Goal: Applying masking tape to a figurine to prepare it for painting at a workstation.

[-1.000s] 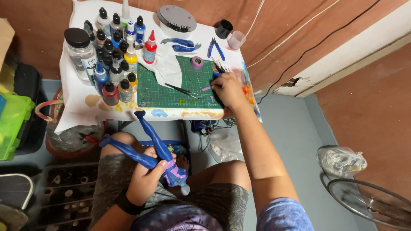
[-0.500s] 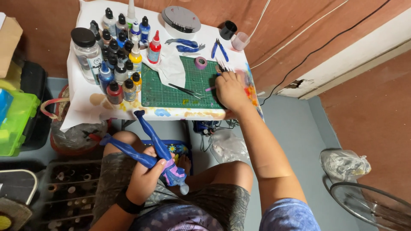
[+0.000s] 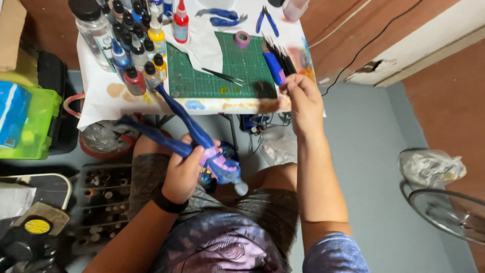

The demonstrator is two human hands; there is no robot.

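My left hand (image 3: 183,171) grips a blue and purple painted figure (image 3: 202,146) by its body over my lap, its two long blue legs pointing up toward the table. My right hand (image 3: 302,99) is raised at the table's front right corner and is closed on a bundle of dark paint brushes (image 3: 279,56), one with a blue handle. The brushes fan out over the green cutting mat (image 3: 222,76). A thin tool (image 3: 223,77) lies on the mat, and a small purple tape roll (image 3: 242,38) sits near its far edge.
Several paint bottles (image 3: 135,50) crowd the white table's (image 3: 101,96) left side beside a clear jar (image 3: 93,31). Blue pliers (image 3: 267,20) lie at the back. A green box (image 3: 30,121) and a tray of bottles (image 3: 101,202) stand at left; a wire fan (image 3: 447,212) at right.
My right hand has lifted off the mat's right edge with a bundle of brushes in it. The camera has moved closer to the table. The figure stays in my left hand.
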